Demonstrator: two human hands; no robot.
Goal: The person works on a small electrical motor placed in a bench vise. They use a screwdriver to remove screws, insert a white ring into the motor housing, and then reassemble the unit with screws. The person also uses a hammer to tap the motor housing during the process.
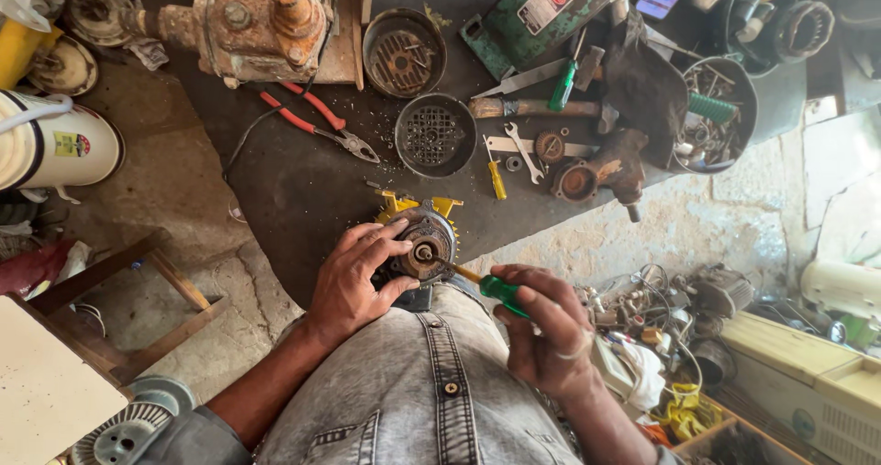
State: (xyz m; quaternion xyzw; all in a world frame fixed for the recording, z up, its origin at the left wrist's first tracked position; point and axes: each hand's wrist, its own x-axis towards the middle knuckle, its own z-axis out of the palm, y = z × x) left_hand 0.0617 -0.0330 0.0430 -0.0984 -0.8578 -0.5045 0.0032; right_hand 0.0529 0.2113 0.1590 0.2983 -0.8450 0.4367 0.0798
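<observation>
While the rotor (420, 242) sits on your lap at the near edge of the dark mat (303, 190), your left hand (353, 277) clamps its left side. Right hand (543, 332) is closed on the green screwdriver (482, 281), tip at the rotor hub. Farther off: round grille (435, 134), red pliers (317, 121), wrench (525, 151), rusty pump (252, 24) far left.

Left hand (353, 277) grips a round rusty motor part (422, 240) on the lap, frame center. Right hand (541, 332) holds a green-handled screwdriver (491, 288), tip at the part's hub. Red pliers (317, 121) and two round grilles lie on the dark table (294, 190) above.
</observation>
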